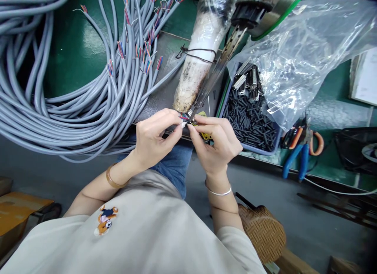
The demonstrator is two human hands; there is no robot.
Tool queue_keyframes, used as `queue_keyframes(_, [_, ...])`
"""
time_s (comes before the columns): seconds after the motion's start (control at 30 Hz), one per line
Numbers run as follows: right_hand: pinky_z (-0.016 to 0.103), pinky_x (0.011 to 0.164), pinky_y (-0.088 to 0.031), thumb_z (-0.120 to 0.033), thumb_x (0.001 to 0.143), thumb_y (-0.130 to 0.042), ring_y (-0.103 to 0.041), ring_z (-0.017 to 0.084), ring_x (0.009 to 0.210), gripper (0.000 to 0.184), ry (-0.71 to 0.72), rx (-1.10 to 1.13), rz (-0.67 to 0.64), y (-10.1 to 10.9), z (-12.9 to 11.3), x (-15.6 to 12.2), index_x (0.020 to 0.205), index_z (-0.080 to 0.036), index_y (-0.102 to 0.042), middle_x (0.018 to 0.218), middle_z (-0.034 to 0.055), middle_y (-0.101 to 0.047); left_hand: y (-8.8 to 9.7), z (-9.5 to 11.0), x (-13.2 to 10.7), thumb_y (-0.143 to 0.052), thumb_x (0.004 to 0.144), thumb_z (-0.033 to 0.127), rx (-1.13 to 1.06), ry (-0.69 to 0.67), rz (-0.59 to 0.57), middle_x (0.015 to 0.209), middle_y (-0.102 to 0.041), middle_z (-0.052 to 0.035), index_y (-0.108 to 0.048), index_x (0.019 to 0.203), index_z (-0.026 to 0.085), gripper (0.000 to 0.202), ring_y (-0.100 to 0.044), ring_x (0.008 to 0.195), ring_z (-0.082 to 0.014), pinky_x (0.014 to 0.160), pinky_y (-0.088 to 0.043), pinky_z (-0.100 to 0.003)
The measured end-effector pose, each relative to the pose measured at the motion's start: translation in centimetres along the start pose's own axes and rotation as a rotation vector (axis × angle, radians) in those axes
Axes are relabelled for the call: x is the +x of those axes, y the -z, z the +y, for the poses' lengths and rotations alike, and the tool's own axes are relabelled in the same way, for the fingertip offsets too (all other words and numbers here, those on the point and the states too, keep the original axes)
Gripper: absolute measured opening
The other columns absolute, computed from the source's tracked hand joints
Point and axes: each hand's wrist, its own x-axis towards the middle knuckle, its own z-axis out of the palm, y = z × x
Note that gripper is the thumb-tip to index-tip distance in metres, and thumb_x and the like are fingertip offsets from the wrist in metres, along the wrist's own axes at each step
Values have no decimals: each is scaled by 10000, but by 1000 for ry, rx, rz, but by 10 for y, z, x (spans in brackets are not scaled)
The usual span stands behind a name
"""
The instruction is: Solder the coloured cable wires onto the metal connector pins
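Observation:
My left hand (157,130) is closed in a pinch on thin coloured wires (184,117) at the end of a grey cable. My right hand (216,140) pinches close beside it, thumb and forefinger together; what lies between them is too small to make out. Right at the fingertips sits a small metal connector (191,114) with a row of contacts. A yellow piece (206,136) shows partly behind the right fingers. Just above the hands ends a soot-stained white tube (193,66) wrapped in clear film, with a slim metal-barrelled tool (226,52) alongside it.
A large bundle of grey cables (118,97) with stripped ends covers the left. To the right, a blue tray (271,150) holds short black tubes (247,119) and several connectors (250,79). A plastic bag (297,50) overlaps it. Blue-handled cutters (303,160) and orange-handled scissors (318,143) lie near the edge.

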Motion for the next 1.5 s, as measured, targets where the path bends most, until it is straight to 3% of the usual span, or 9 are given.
queue_keyframes(0.27, [250, 758, -629, -102, 874, -739, -768, 146, 869, 174, 32, -23, -35, 1, -3, -3, 865, -220, -611, 972, 40, -794, 5, -2, 0, -675, 859, 70, -55, 111, -62, 776, -712, 0, -653, 776, 169, 130, -661, 746, -110, 719, -514, -220])
queue_keyframes(0.77, [247, 727, -620, -110, 887, -725, -778, 150, 844, 155, 47, -62, -43, 7, -6, -11, 892, -222, -618, 971, 47, -802, 3, 3, -9, -688, 847, 89, 20, 120, -55, 809, -747, -26, -643, 820, 155, 84, -688, 738, -118, 698, -523, -207])
queue_keyframes(0.93, [262, 745, -617, -111, 904, -700, -772, 144, 836, 152, -17, -40, -49, 7, -10, -13, 887, -237, -616, 925, 15, -796, 3, 0, -18, -653, 908, 101, 41, 22, -64, 957, -794, -57, -695, 1006, 146, 116, -742, 876, -126, 787, -558, -198])
queue_keyframes(1.1, [269, 747, -620, -129, 911, -697, -772, 150, 836, 114, -70, -8, -32, 13, -11, -14, 921, -236, -661, 904, 2, -794, 0, -4, -23, -620, 944, 118, 114, -125, -32, 904, -799, -50, -721, 966, 154, 110, -740, 810, -104, 757, -549, -178])
queue_keyframes(1.17, [248, 641, -597, -151, 925, -681, -752, 136, 722, 102, -65, 1, 34, 16, -11, -16, 967, -244, -691, 841, -17, -780, -1, -3, -22, -624, 935, 103, 93, -98, -36, 833, -784, -33, -719, 942, 147, 105, -719, 747, -94, 734, -537, -174])
queue_keyframes(1.27, [233, 420, -464, -229, 959, -638, -599, 89, 458, 170, -62, 64, 272, 21, -14, -18, 1113, -268, -698, 735, -51, -709, 0, -1, -18, -639, 907, 80, 24, -28, -22, 771, -754, -20, -714, 892, 137, 95, -685, 696, -90, 708, -523, -178])
queue_keyframes(1.33, [237, 373, -431, -236, 965, -624, -595, 90, 438, 279, -119, 127, 357, 24, -17, -19, 1237, -290, -654, 792, -43, -711, 1, 0, -16, -647, 888, 67, -4, -6, -3, 771, -753, -20, -712, 871, 136, 96, -683, 699, -94, 707, -520, -183])
queue_keyframes(1.4, [239, 425, -510, -173, 954, -631, -708, 126, 554, 346, -193, 117, 276, 26, -20, -20, 1275, -301, -627, 891, -20, -757, 2, 1, -15, -649, 878, 60, -21, 8, -1, 781, -759, -21, -711, 863, 138, 101, -690, 711, -98, 706, -519, -187])
queue_keyframes(1.5, [264, 646, -637, -107, 916, -673, -798, 178, 810, 283, -162, -4, 51, 25, -21, -18, 1151, -264, -668, 984, 2, -804, 2, 1, -15, -651, 880, 67, -24, 34, -14, 785, -761, -18, -712, 861, 146, 102, -689, 711, -101, 696, -517, -193])
